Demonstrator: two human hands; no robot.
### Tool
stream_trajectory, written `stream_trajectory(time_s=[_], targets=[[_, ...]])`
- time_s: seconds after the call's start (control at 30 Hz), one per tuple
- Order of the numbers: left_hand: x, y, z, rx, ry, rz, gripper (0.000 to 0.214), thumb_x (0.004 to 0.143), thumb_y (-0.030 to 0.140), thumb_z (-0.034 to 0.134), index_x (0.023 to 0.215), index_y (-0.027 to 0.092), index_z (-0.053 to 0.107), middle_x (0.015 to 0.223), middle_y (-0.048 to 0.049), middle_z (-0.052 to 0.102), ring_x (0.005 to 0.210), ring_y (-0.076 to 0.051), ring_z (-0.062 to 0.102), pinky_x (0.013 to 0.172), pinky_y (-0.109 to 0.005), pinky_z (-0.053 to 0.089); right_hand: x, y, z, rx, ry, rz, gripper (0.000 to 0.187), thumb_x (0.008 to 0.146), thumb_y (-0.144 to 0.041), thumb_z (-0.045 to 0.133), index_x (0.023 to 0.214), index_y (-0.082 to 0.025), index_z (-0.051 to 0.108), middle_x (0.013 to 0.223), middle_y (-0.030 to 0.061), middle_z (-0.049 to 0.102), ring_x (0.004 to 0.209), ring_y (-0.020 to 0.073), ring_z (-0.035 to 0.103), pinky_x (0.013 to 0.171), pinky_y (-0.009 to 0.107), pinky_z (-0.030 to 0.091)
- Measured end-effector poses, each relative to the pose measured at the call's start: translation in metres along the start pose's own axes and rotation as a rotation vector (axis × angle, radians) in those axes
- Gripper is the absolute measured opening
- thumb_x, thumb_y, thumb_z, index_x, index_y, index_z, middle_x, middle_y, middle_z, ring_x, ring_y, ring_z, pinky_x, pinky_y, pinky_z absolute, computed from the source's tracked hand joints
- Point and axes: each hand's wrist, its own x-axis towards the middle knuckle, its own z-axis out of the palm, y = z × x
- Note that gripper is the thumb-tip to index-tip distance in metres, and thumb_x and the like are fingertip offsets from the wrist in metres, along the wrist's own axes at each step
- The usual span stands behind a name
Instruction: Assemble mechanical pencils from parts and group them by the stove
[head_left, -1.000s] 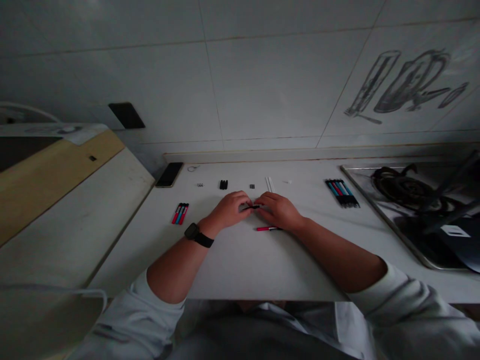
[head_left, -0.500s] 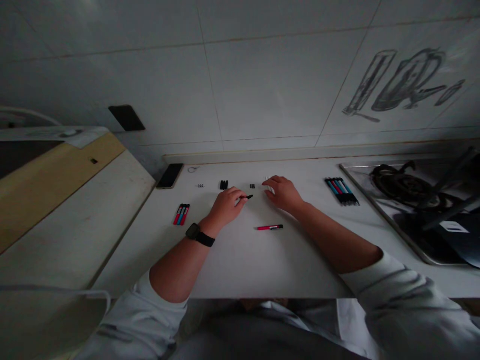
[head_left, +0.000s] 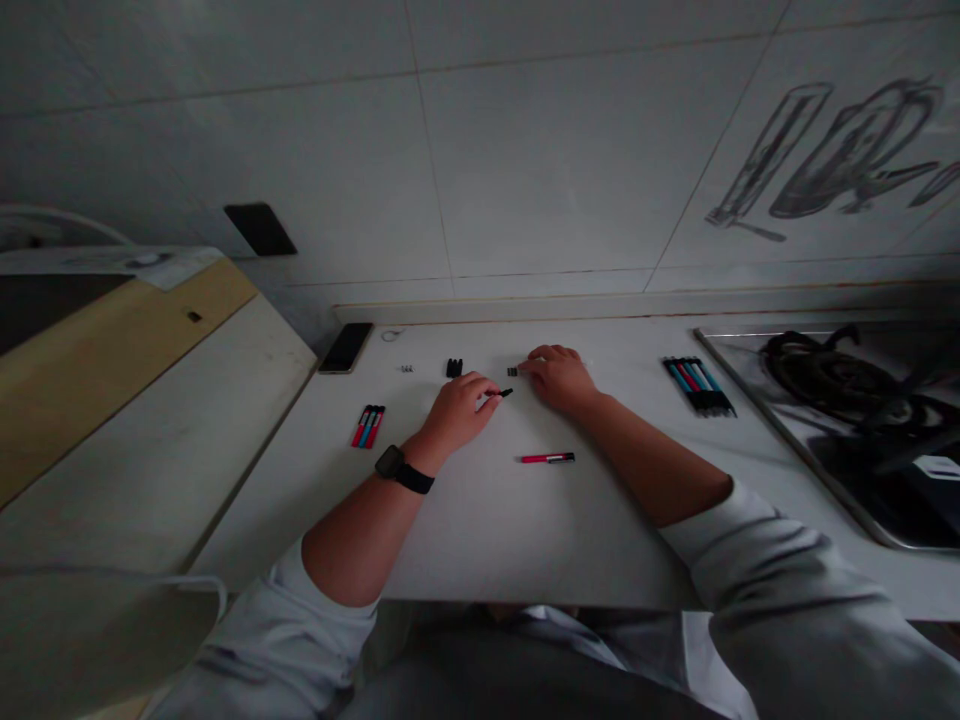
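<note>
My left hand (head_left: 459,408) rests on the white counter (head_left: 480,520) with its fingers pinched round a short black pen part (head_left: 504,393) that sticks out to the right. My right hand (head_left: 556,377) lies farther back, fingers curled down beside a tiny black piece (head_left: 512,371); what its fingertips hold is hidden. A red pen with a black end (head_left: 548,458) lies alone on the counter in front of both hands. A black watch (head_left: 398,468) sits on my left wrist.
Three red and blue pens (head_left: 367,426) lie at the left, a row of several pens (head_left: 699,385) at the right. Small black caps (head_left: 454,367), tiny parts (head_left: 406,368) and a phone (head_left: 346,347) sit near the wall. A gas hob (head_left: 847,400) is at the right.
My hands have come apart: the left kept the black pen part and stayed, the right reached back toward the wall and now sits by the tiny black piece. The view shifted slightly.
</note>
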Motion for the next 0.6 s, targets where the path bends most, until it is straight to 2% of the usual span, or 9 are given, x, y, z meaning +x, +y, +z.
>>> stream_trajectory(time_s=[0.17,0.3,0.43,0.6], targets=[[0.0003,0.0012,-0.0015,0.004,0.001,-0.014,0.007,0.098,0.023,0.065,0.099,0.02,0.071,0.101,-0.0047,0.071,0.095,-0.02,0.067,0.089,-0.035,0.054,-0.0004,-0.0005,0.0008,0.013,0.026,-0.025,0.034,0.099,-0.022,0.056,0.124,-0.03,0.078,0.134,0.0092,0.068,0.121,0.0303,0.057,0.106,0.046,0.038],[0.0006,0.0024,-0.0034,-0.007,0.012,-0.008,0.007,0.098,0.023,0.065,0.1,0.02,0.071,0.101,-0.0047,0.071,0.095,-0.02,0.067,0.089,-0.036,0.054,0.0005,-0.0002,0.0016,0.019,0.055,-0.039,0.037,0.098,-0.019,0.057,0.128,-0.03,0.077,0.13,0.0095,0.07,0.119,0.0298,0.058,0.105,0.046,0.039],[0.0003,0.0025,-0.0038,-0.009,0.002,-0.013,0.008,0.099,0.024,0.064,0.1,0.02,0.071,0.101,-0.0049,0.071,0.095,-0.02,0.067,0.09,-0.036,0.055,0.0013,0.0019,0.0021,0.033,0.069,-0.061,0.029,0.099,-0.022,0.059,0.116,-0.03,0.081,0.127,0.0088,0.071,0.118,0.0297,0.059,0.104,0.047,0.039],[0.0005,0.0029,-0.0044,0.002,-0.009,-0.008,0.01,0.1,0.025,0.063,0.101,0.02,0.071,0.102,-0.0057,0.071,0.097,-0.02,0.067,0.091,-0.037,0.055,0.0014,0.0021,0.0021,0.039,0.076,-0.076,0.032,0.099,-0.022,0.058,0.121,-0.031,0.079,0.128,0.0086,0.071,0.117,0.0294,0.059,0.103,0.047,0.04]])
